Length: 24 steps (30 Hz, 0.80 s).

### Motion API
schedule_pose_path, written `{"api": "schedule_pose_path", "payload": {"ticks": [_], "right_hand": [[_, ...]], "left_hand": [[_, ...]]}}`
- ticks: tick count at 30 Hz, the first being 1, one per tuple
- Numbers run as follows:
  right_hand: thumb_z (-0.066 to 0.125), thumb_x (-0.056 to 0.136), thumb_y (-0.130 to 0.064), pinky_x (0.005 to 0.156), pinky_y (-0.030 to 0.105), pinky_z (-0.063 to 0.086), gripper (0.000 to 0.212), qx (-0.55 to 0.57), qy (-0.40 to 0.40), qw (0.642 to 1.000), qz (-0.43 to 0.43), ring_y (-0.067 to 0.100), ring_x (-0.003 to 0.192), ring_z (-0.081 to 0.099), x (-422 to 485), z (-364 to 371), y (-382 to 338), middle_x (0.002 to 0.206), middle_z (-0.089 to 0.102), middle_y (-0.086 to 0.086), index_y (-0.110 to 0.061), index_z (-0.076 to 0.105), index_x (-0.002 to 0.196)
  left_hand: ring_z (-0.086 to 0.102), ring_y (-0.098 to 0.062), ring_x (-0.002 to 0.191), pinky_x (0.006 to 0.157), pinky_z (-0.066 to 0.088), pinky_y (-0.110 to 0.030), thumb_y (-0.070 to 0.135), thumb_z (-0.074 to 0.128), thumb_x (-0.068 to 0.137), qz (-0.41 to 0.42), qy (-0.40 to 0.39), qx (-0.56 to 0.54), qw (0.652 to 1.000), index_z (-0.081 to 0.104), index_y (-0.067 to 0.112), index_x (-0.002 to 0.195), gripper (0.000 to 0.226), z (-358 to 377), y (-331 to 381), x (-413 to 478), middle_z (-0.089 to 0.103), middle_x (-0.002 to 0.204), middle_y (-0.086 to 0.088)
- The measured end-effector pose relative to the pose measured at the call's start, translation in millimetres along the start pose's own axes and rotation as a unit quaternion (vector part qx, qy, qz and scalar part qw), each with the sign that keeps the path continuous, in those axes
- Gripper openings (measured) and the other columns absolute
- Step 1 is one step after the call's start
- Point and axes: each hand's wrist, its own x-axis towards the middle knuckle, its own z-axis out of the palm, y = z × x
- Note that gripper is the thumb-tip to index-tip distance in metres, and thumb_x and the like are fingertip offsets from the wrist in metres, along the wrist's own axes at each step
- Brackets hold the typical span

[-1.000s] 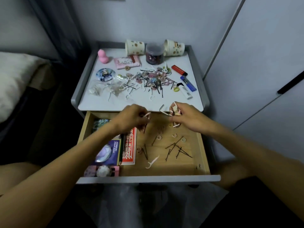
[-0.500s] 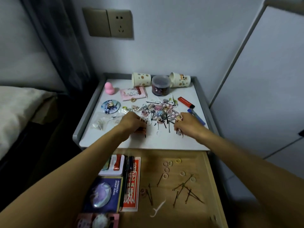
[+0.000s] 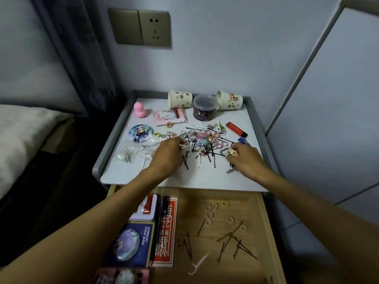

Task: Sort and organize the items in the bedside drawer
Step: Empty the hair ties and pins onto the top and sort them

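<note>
The drawer [image 3: 192,214] stands pulled open below the nightstand top [image 3: 184,179]; its wooden floor holds a scatter of brown bobby pins [image 3: 231,240], several small hair rings [image 3: 211,214] and one white floss pick [image 3: 198,263]. Along its left side lie a red card pack [image 3: 166,232] with white characters I cannot read, and a blue box [image 3: 131,242] printed HONKAI STAR RAIL.

Both hands work above, on the top; the left hand [image 3: 168,154] is curled, pinching small pale pieces [image 3: 183,147] at the edge of the heap [image 3: 205,138] of rings and black pins. The right hand [image 3: 244,158] is clenched round a grey clip [image 3: 224,152], just right of the heap.

Behind the heap, two paper cups lie on their sides, one spotted [image 3: 180,99], one with a cartoon print [image 3: 229,100]; a single clear tub [image 3: 205,107] stands between them. There are two lighters, one red [image 3: 236,129] with lettering too small to read and one blue [image 3: 244,141]. On the left sit one pink sponge [image 3: 139,109], one pink packet [image 3: 169,117] and one round badge [image 3: 141,133]; a wall socket [image 3: 139,27] sits above.
</note>
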Motion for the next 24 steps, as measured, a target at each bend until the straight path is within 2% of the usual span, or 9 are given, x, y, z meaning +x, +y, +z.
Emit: {"api": "schedule_pose_path", "payload": {"ticks": [3, 6, 8, 10, 12, 15, 20, 22, 24], "right_hand": [[0.057, 0.096, -0.021, 0.05, 0.02, 0.035, 0.019, -0.025, 0.017, 0.999, -0.018, 0.013, 0.07, 0.054, -2.9, 2.8, -0.6, 0.1, 0.067, 0.01, -0.007, 0.06, 0.109], [0.057, 0.097, -0.026, 0.063, 0.028, 0.046, 0.033, -0.054, 0.017, 0.998, -0.035, 0.019, 0.083, 0.06, -6.5, 6.5, -4.9, 0.11, 0.068, 0.01, -0.011, 0.058, 0.126], [0.055, 0.098, -0.03, 0.068, 0.03, 0.05, 0.033, -0.064, 0.021, 0.997, -0.043, 0.02, 0.086, 0.062, -6.7, 7.6, -6.6, 0.108, 0.069, 0.008, -0.014, 0.058, 0.127], [0.051, 0.099, -0.03, 0.067, 0.03, 0.047, 0.03, -0.083, 0.035, 0.995, -0.046, 0.018, 0.08, 0.058, -6.1, 7.4, -5.9, 0.104, 0.069, 0.007, -0.015, 0.061, 0.123], [0.05, 0.1, -0.027, 0.066, 0.028, 0.044, 0.027, -0.11, 0.061, 0.991, -0.052, 0.016, 0.078, 0.053, -4.3, 7.5, -2.3, 0.104, 0.068, 0.008, -0.013, 0.063, 0.118], [0.052, 0.099, -0.026, 0.066, 0.028, 0.042, 0.024, -0.152, 0.099, 0.981, -0.074, 0.018, 0.08, 0.054, -0.9, 9.4, 6.9, 0.105, 0.065, 0.008, -0.012, 0.065, 0.112], [0.045, 0.102, -0.024, 0.068, 0.031, 0.047, 0.024, -0.2, 0.121, 0.966, -0.108, 0.023, 0.092, 0.059, 6.1, 12.9, 20.6, 0.115, 0.057, 0.011, -0.009, 0.061, 0.113], [0.049, 0.1, -0.021, 0.07, 0.031, 0.046, 0.024, -0.245, 0.129, 0.952, -0.131, 0.023, 0.099, 0.057, 5.1, 12.1, 18.8, 0.116, 0.058, 0.011, -0.008, 0.062, 0.115], [0.057, 0.096, -0.022, 0.078, 0.035, 0.049, 0.027, -0.297, 0.154, 0.929, -0.158, 0.025, 0.106, 0.054, -1.2, 10.1, 12.3, 0.118, 0.059, 0.01, -0.009, 0.064, 0.119]], "left_hand": [[0.06, -0.036, 0.1, 0.075, 0.044, -0.034, -0.004, 0.054, 0.09, 0.034, 0.015, 0.034, 0.999, 0.062, 0.006, 0.122, 0.034, 2.2, -1.9, -4.4, 0.065, 0.115, -0.02], [0.051, -0.036, 0.118, 0.091, 0.047, -0.043, 0.003, 0.054, 0.093, 0.095, 0.026, 0.104, 0.99, 0.058, 0.009, 0.131, 0.038, 5.2, 4.5, -13.2, 0.06, 0.13, -0.015], [0.041, -0.032, 0.131, 0.103, 0.04, -0.042, 0.015, 0.053, 0.097, 0.171, -0.003, 0.136, 0.976, 0.052, 0.013, 0.14, 0.042, 10.4, 12.5, -17.8, 0.054, 0.141, -0.009], [0.031, -0.03, 0.14, 0.113, 0.033, -0.042, 0.032, 0.051, 0.1, 0.222, -0.062, 0.142, 0.963, 0.04, 0.015, 0.148, 0.052, 18.2, 21.9, -19.7, 0.043, 0.152, -0.005], [0.016, -0.026, 0.149, 0.12, 0.017, -0.039, 0.052, 0.041, 0.1, 0.234, -0.116, 0.162, 0.952, 0.027, 0.017, 0.154, 0.066, 28.5, 28.4, -20.5, 0.029, 0.16, -0.003], [0.002, -0.022, 0.152, 0.122, 0.004, -0.037, 0.06, 0.027, 0.1, 0.258, -0.124, 0.201, 0.937, 0.017, 0.015, 0.157, 0.073, 38.6, 25.1, -21.3, 0.013, 0.164, -0.003], [0.01, -0.024, 0.151, 0.121, 0.007, -0.035, 0.059, 0.024, 0.1, 0.293, -0.087, 0.204, 0.93, 0.027, 0.013, 0.154, 0.071, 31.5, -1.5, -15.9, 0.026, 0.161, -0.005], [0.011, -0.023, 0.151, 0.119, 0.005, -0.032, 0.058, 0.025, 0.101, 0.295, -0.088, 0.205, 0.929, 0.03, 0.014, 0.153, 0.069, 25.3, -5.6, -15.8, 0.03, 0.159, -0.005], [0.015, -0.024, 0.15, 0.118, 0.004, -0.031, 0.056, 0.028, 0.102, 0.296, -0.081, 0.195, 0.932, 0.039, 0.014, 0.149, 0.064, 19.9, -5.9, -16.1, 0.037, 0.156, -0.004]]}}
